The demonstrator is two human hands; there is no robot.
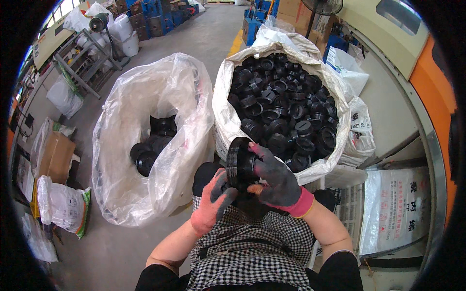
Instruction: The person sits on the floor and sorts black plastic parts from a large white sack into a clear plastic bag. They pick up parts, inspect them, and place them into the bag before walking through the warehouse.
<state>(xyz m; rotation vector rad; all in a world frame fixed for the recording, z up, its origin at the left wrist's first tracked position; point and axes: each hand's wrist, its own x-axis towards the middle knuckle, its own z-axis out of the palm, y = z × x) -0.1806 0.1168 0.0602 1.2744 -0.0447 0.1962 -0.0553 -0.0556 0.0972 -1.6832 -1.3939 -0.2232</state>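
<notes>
My right hand (278, 182), in a grey and pink coated glove with bare fingertips showing, grips a round black plastic part (240, 162) with a ribbed rim, above my lap. Against the lower left side of the same part rests my left hand (216, 200), in a pink and grey glove, its fingers curved and spread; whether it bears any weight I cannot tell. Ahead to the right, a white woven sack (224, 105) is full of black threaded plastic caps (280, 98). To the left stands a clear plastic bag (120, 98) with several black round parts (147, 162) deep inside.
Large machines with an orange panel (433, 72) line the right side. Printed sacks (395, 211) lie beside me there. A cardboard box (56, 156) and a white sack (63, 205) stand at the left. Farther off are a metal step frame (85, 60), blue metal blocks (154, 16) and a fan (322, 4).
</notes>
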